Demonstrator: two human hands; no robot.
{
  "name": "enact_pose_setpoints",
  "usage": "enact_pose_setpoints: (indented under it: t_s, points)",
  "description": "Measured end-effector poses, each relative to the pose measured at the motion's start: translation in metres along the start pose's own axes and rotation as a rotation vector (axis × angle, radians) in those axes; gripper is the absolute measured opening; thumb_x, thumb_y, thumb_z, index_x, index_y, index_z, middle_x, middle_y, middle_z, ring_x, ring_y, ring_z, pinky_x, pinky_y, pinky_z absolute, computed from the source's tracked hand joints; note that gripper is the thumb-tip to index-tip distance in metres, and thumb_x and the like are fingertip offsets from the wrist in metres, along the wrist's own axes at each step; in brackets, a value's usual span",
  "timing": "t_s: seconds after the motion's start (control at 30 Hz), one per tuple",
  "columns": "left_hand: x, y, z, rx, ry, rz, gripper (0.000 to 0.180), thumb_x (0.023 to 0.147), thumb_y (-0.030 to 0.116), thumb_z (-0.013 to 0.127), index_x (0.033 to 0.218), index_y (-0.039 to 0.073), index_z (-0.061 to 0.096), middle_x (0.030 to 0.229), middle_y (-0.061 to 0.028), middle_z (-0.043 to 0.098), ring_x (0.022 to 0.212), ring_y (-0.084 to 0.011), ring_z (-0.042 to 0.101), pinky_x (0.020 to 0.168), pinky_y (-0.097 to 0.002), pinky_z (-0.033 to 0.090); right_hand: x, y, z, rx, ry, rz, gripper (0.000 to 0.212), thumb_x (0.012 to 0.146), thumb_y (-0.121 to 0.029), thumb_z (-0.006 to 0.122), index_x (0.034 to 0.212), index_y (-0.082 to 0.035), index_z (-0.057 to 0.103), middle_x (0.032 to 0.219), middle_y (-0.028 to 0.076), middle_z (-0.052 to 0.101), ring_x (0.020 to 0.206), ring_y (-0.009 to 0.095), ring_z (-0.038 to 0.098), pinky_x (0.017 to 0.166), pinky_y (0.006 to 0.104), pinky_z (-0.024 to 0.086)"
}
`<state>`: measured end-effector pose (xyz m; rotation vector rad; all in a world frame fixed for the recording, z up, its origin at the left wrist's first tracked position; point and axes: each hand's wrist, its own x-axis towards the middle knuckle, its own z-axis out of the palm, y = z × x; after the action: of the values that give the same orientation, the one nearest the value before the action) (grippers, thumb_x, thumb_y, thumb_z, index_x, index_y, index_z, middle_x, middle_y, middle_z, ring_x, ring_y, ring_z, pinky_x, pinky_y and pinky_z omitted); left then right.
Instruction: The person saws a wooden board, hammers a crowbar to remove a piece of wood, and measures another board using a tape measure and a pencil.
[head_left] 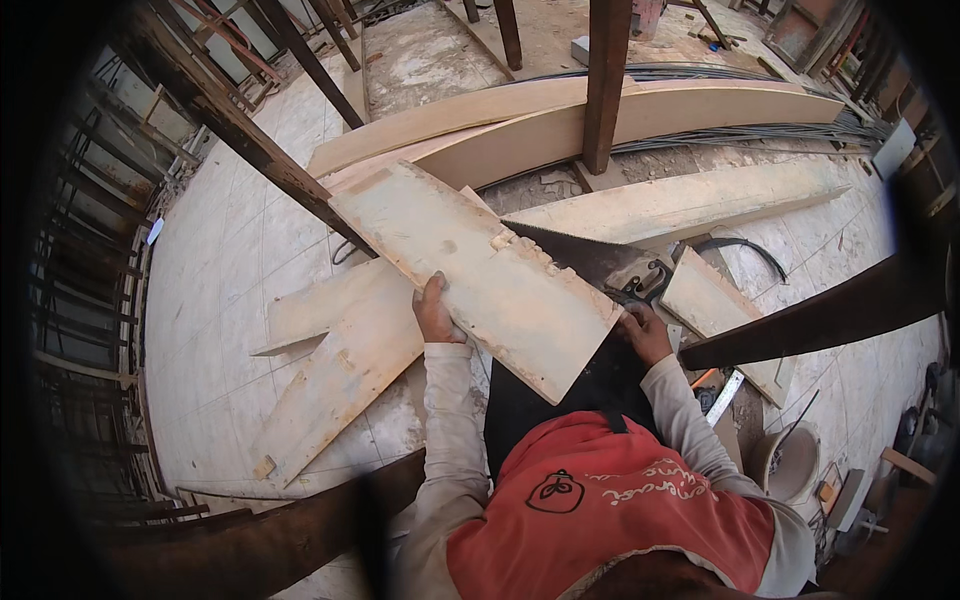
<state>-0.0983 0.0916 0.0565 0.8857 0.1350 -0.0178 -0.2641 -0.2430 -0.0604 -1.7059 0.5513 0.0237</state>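
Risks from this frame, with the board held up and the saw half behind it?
1. The left hand grips the plank at its lower edge, not far from the handsaw teeth; a slip might nick it.
2. The plank is held tilted, apparently unclamped, so it could shift.
3. Loose boards underfoot could trip.

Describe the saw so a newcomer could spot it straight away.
Start at the wide pale plank that the person grips in the middle of the view. The saw pokes out from under the plank's right edge, its dark toothed blade running along the edge to a black handle by the right hand. It is the one dark metal thing among pale boards.
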Motion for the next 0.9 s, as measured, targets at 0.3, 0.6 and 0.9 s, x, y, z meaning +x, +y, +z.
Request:
enact_pose_setpoints:
  t_s: [0.3, 0.6, 0.9]
  points:
    - [0.001, 0.02, 0.023, 0.154, 0.044, 0.099, 0.048, 0.089, 0.009, 0.057, 0.132, -0.009, 0.05, 0.12, -0.0182, 0.063, 0.104, -0.0289, 0.066, 0.089, -0.04, 0.057, 0.129, -0.068, 0.023, -0.862, 0.185, -0.492, 0.075, 0.084, -0.038, 0.075, 0.147, -0.011, 0.046, 0.145, 0.018, 0.051, 0.136, 0.038, 0.045, 0.113, 0.052, 0.035]
    - [-0.003, 0.038, 0.014, 0.257, 0.0, 0.064, 0.045, 0.088, 0.012, 0.061, 0.129, -0.006, 0.055, 0.114, -0.0117, 0.066, 0.1, -0.0214, 0.065, 0.087, -0.0333, 0.053, 0.158, -0.082, 0.017, -1.063, -0.027, -0.29, 0.031, 0.093, -0.035, 0.065, 0.113, -0.012, 0.069, 0.114, 0.013, 0.069, 0.114, 0.032, 0.062, 0.101, 0.0557, 0.044]
    - [0.063, -0.004, -0.08, 0.242, -0.154, 0.062, 0.053, 0.103, 0.039, 0.051, 0.129, -0.007, 0.055, 0.118, -0.0161, 0.066, 0.103, -0.0249, 0.067, 0.088, -0.037, 0.056, 0.173, -0.095, -0.039, -0.517, 0.228, -0.223, 0.031, 0.097, -0.03, 0.059, 0.107, -0.002, 0.066, 0.105, 0.023, 0.069, 0.101, 0.041, 0.066, 0.087, 0.0463, 0.05]
